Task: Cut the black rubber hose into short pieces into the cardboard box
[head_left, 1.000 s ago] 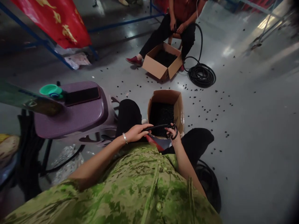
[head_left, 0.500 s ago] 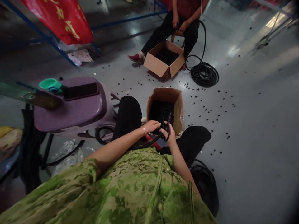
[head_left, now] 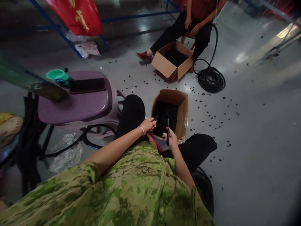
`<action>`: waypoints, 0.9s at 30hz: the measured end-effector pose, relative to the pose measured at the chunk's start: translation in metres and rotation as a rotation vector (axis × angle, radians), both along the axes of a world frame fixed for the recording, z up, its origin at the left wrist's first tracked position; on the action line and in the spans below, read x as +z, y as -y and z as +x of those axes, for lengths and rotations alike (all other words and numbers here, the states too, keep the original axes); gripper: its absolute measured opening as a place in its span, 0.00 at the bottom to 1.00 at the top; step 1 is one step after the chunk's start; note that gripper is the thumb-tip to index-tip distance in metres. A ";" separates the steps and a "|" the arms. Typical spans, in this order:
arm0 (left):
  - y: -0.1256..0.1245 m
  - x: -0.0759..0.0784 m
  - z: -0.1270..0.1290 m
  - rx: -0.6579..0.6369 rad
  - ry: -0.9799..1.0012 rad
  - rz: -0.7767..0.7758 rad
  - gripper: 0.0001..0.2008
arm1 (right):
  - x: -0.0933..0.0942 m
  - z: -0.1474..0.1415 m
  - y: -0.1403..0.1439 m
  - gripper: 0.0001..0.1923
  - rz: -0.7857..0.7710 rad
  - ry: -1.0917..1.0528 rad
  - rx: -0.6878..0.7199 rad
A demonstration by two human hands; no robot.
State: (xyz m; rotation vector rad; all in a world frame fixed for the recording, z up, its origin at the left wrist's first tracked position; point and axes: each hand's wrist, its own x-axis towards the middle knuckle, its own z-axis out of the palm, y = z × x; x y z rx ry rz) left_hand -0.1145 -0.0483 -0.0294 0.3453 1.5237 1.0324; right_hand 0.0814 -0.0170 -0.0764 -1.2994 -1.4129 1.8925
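Observation:
Over the near edge of an open cardboard box [head_left: 183, 121], my left hand [head_left: 148, 125] is closed round a black rubber hose [head_left: 155, 118], whose short end sticks out past the fingers. To its right, my right hand [head_left: 172, 139] grips a pair of black-handled scissors [head_left: 168, 127], blades pointing up and away from me. The two hands are apart. Many small black pieces [head_left: 166, 114] fill the bottom of the box between my knees. Most of the hose in my left hand is hidden by the hand and forearm.
A purple stool [head_left: 77, 108] at my left carries a phone [head_left: 88, 85] and a green cup [head_left: 57, 76]. Opposite sits a person [head_left: 199, 15] behind another cardboard box [head_left: 164, 64], beside a coiled black hose [head_left: 211, 78]. Small black bits dot the grey floor [head_left: 258, 150].
My hands have moved apart: the left went left with the hose, the right slightly down with the scissors. The hose stretch across my lap no longer shows. The view has shifted a little.

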 end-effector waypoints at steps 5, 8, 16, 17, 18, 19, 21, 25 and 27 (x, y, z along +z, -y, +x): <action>0.017 -0.004 -0.002 -0.124 -0.065 0.069 0.05 | -0.005 -0.002 0.002 0.37 -0.043 0.024 0.033; 0.020 -0.009 0.013 -0.156 0.032 0.079 0.05 | -0.007 -0.005 0.003 0.38 -0.028 0.015 0.010; 0.018 -0.024 0.032 -0.311 -0.627 -0.010 0.09 | 0.000 -0.012 -0.001 0.42 -0.032 -0.116 -0.010; 0.018 -0.025 0.031 -0.341 -0.689 -0.020 0.09 | 0.000 -0.013 -0.001 0.42 -0.035 -0.124 -0.010; 0.019 -0.026 0.030 -0.357 -0.735 -0.032 0.10 | 0.001 -0.014 -0.001 0.42 -0.040 -0.134 -0.010; 0.020 -0.026 0.029 -0.363 -0.766 -0.039 0.11 | 0.001 -0.015 -0.001 0.42 -0.045 -0.147 -0.009; 0.020 -0.026 0.027 -0.358 -0.802 -0.032 0.14 | 0.002 -0.017 -0.001 0.43 -0.050 -0.175 -0.013; 0.019 -0.024 0.023 -0.426 -0.828 -0.037 0.13 | 0.000 -0.018 0.000 0.44 -0.051 -0.220 -0.019; 0.019 -0.020 0.023 -0.443 -0.833 0.000 0.13 | 0.000 -0.017 0.001 0.44 -0.058 -0.229 -0.014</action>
